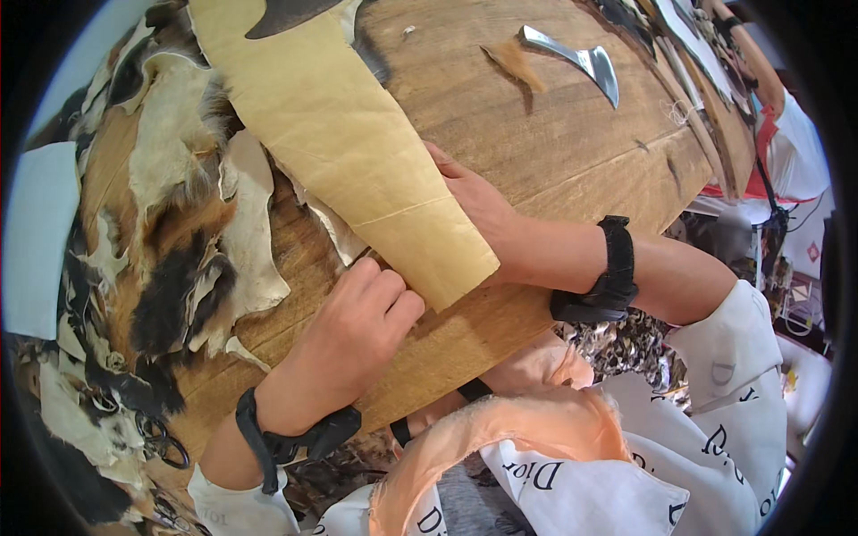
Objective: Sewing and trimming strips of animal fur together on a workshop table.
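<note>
A long yellow-tan paper sheet (331,134), shaped like a flat pattern piece, slants across the wooden board in front of me. My left hand (357,317) is closed at the sheet's lower left edge, its fingers curled; what they pinch is hidden. On the other side, my right hand (478,210) reaches in at the sheet's right edge, with most of its fingers covered by the paper. Pale hide (335,223) shows from beneath the sheet's left side. A dark, curved, pointed piece (284,13) lies over the sheet's far end.
A metal knife with a flared, curved blade (597,71) rests at the far right beside a brown fur tuft (514,64). Fur and hide scraps (246,232) cover the board's left side. Black-handled scissors (163,439) lie lower left. Another person's arm (758,58) shows far right.
</note>
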Tool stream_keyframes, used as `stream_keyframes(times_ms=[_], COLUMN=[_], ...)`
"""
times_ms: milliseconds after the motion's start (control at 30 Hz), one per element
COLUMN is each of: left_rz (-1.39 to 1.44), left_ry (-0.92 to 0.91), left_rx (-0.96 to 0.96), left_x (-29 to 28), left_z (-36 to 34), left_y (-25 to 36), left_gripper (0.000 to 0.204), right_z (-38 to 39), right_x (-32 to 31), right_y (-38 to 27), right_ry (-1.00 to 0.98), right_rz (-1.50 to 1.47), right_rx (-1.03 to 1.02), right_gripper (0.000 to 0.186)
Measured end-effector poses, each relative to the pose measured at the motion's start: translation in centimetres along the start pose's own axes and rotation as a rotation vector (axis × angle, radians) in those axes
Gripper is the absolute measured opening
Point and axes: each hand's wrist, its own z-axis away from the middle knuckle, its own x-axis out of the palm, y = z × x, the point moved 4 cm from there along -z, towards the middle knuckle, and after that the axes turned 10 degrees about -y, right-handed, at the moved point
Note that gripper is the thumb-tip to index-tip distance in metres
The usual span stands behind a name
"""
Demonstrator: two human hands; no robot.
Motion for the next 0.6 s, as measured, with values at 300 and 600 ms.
stream_keyframes(times_ms=[300,600], left_rz=[0.036,0.174], left_ry=[-0.053,-0.124], left_rx=[-0.027,-0.202], left_x=[-0.3,-0.4], left_z=[0.7,2.5], left_y=[-0.3,0.1], left_gripper=[0.008,0.012], right_z=[0.1,0.2], right_x=[-0.7,-0.8], right_y=[-0.2,-0.2], right_ry=[-0.005,0.065], right_rz=[-0.023,-0.044], right_rx=[-0.016,-0.06], right_gripper=[0.061,0.06])
